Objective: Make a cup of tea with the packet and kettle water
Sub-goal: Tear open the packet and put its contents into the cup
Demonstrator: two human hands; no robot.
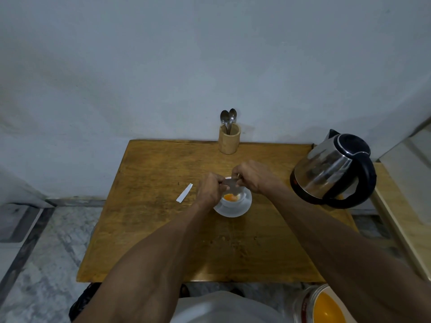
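- Head view: both hands, left (pixel 211 187) and right (pixel 253 176), just above the cup (pixel 233 199), fingers clamped on the packet (pixel 231 183).
- Cup on a saucer (pixel 235 212), mid-bench (pixel 163 229); orange contents inside.
- Right of the cup: kettle (pixel 331 169).
- Left of the cup: white strip (pixel 184 193).
- Behind the cup: spoon holder (pixel 229 142).

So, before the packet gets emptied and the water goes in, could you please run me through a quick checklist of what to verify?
1. Packet held by both the left hand and right hand, above the cup: ok.
2. Cup seated on its saucer: ok.
3. Packet torn open: cannot tell; a white strip lies on the table to the left.
4. Cup contents: something orange is already inside; what it is, cannot tell.
5. Kettle upright at the right, lid shut: ok.
6. Spoons available in the wooden holder: ok.
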